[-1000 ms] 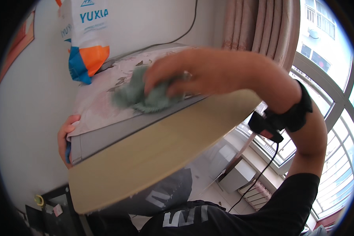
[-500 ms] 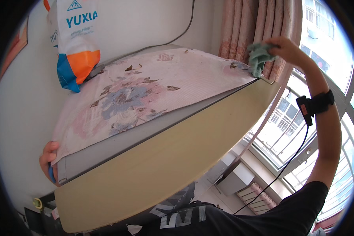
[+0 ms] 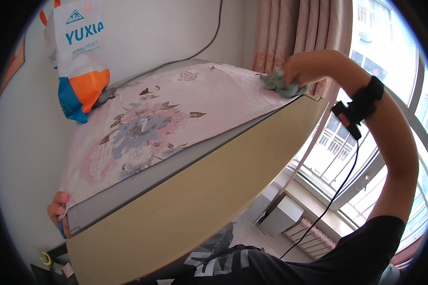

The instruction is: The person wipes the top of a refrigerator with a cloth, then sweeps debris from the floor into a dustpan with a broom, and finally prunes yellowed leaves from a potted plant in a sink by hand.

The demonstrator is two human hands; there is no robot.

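A pink floral fabric cover (image 3: 147,123) lies over the grey top of a tall cream-fronted appliance (image 3: 199,185). My right hand (image 3: 305,69) is closed on a crumpled green cloth (image 3: 283,88), pressed to the cover's far right corner. The fabric is slightly creased beside the cloth. At the near left corner, my left hand (image 3: 59,209) has its fingers curled over the side edge of the cover and the appliance. Something small and blue shows below those fingers, too hidden to name. A black band with a small device (image 3: 359,109) is on my right forearm.
A white, orange and blue bag (image 3: 83,71) hangs at the back left, close to the cover. A dark cable (image 3: 195,56) runs along the wall behind. Pink curtains (image 3: 299,28) and a window (image 3: 390,61) stand at the right. Another cable (image 3: 335,194) trails from the forearm device.
My right hand has come down and left with the green cloth, from above the corner onto the cover. My left hand stays at the near left corner. The view has shifted slightly.
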